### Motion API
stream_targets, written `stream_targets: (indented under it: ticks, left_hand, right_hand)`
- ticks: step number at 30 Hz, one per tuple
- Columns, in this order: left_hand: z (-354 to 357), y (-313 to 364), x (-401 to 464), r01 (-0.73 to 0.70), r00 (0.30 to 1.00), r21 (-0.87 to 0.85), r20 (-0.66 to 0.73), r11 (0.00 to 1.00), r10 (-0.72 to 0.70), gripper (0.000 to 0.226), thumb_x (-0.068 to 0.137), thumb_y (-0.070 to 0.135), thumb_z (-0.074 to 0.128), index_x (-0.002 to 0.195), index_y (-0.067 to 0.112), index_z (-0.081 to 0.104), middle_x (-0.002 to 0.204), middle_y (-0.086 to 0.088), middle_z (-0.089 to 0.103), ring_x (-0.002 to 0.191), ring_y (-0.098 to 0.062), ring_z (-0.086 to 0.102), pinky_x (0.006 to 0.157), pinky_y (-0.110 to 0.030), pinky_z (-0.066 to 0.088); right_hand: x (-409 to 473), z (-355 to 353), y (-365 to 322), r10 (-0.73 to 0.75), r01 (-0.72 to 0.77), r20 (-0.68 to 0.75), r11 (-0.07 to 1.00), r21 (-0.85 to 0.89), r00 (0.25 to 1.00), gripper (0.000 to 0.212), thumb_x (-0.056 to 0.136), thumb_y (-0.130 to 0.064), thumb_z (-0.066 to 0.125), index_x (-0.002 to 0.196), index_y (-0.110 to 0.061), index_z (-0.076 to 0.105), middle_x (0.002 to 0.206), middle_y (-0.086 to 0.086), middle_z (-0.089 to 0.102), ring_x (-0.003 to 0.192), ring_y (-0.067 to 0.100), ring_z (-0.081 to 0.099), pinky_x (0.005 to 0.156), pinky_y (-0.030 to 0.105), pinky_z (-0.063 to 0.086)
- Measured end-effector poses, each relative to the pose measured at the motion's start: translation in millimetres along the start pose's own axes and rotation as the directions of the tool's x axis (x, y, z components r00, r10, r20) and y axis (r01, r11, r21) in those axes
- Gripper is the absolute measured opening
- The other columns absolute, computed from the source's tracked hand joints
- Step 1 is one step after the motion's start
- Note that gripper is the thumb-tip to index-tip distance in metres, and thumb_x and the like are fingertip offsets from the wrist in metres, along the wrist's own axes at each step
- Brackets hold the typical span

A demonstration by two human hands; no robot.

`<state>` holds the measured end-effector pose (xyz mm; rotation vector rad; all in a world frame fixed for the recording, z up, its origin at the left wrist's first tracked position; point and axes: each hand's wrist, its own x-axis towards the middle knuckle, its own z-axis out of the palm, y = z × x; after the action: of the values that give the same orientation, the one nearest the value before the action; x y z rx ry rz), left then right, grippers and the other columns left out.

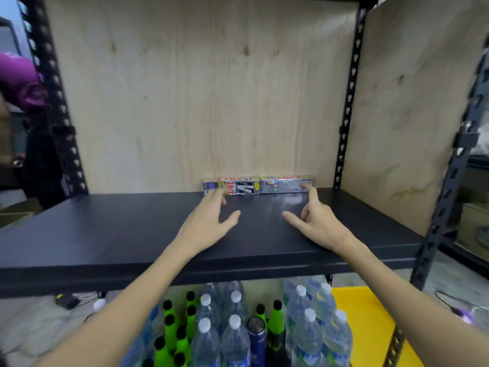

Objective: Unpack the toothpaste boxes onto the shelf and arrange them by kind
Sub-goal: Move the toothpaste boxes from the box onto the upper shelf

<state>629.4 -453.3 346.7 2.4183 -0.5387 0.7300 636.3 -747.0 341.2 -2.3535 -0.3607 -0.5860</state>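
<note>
Touching two toothpaste boxes [258,185] (labels blurred), left hand [209,221] and right hand [316,221] fingers spread.

1. My left hand [206,223] wears no glove, ring or band.
2. My right hand [317,223] is just as bare, with nothing on the wrist.
3. Both my forearms show no sleeve right down to the lower edge of view.
4. My fingers [309,193] are slim, with short plain nails.
</note>
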Motion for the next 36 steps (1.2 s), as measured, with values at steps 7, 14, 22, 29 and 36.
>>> stream_targets:
  ticks: [7, 14, 22, 29, 36]
  left_hand:
    - [0.8, 48.8, -94.9, 0.066, 0.980, -0.039, -0.188, 0.997, -0.072, 0.052, 0.090, 0.053, 0.062, 0.135, 0.031, 0.049, 0.119, 0.019, 0.058, 0.109, -0.001, 0.056, 0.100, -0.029, 0.041]
    - [55.5, 40.8, -241.8, 0.212, 0.885, -0.213, -0.371, 0.954, -0.280, 0.057, 0.093, 0.037, 0.067, 0.142, 0.024, 0.042, 0.140, 0.007, 0.041, 0.136, -0.011, 0.039, 0.112, -0.033, 0.036]
    - [129.7, -48.2, -398.7, 0.607, 0.794, -0.078, 0.041, 0.791, -0.606, 0.057, 0.092, 0.044, 0.067, 0.140, 0.022, 0.045, 0.129, 0.009, 0.051, 0.118, -0.006, 0.048, 0.099, -0.024, 0.039]
    - [178.5, -110.6, -491.7, 0.716, 0.616, 0.110, 0.363, 0.689, -0.699, 0.059, 0.092, 0.046, 0.066, 0.140, 0.021, 0.043, 0.134, 0.001, 0.049, 0.125, -0.018, 0.051, 0.106, -0.034, 0.042]
    - [226.7, -156.0, -508.5, 0.538, 0.597, 0.194, 0.599, 0.820, -0.533, 0.073, 0.083, 0.059, 0.069, 0.145, 0.029, 0.043, 0.148, 0.001, 0.041, 0.135, -0.021, 0.037, 0.112, -0.042, 0.036]
  right_hand:
    - [-103.1, 25.9, -63.3, -0.061, 0.121, -0.290, 0.974, 0.193, 0.955, 0.066, 0.088, -0.042, 0.075, 0.143, -0.026, 0.042, 0.085, -0.001, 0.047, 0.074, 0.009, 0.046, 0.072, 0.016, 0.039]
    - [-232.7, 132.5, -56.5, 0.055, 0.010, -0.168, 0.933, 0.361, 0.984, 0.062, 0.092, -0.034, 0.073, 0.144, -0.027, 0.040, 0.091, -0.001, 0.047, 0.079, 0.011, 0.048, 0.073, 0.013, 0.042]
    - [-356.3, 250.3, 21.9, 0.292, -0.329, 0.199, 0.925, 0.188, 0.935, 0.065, 0.092, -0.038, 0.070, 0.146, -0.027, 0.035, 0.101, -0.009, 0.053, 0.096, 0.010, 0.053, 0.088, 0.034, 0.048]
    - [-437.0, 309.2, 71.4, 0.441, -0.408, 0.355, 0.898, -0.166, 0.824, 0.069, 0.088, -0.055, 0.066, 0.143, -0.020, 0.043, 0.120, 0.004, 0.065, 0.114, 0.029, 0.056, 0.091, 0.045, 0.051]
    - [-471.3, 332.2, 101.0, 0.591, -0.493, 0.400, 0.806, -0.327, 0.700, 0.092, 0.079, -0.058, 0.077, 0.152, -0.020, 0.037, 0.145, 0.013, 0.049, 0.135, 0.034, 0.036, 0.112, 0.052, 0.031]
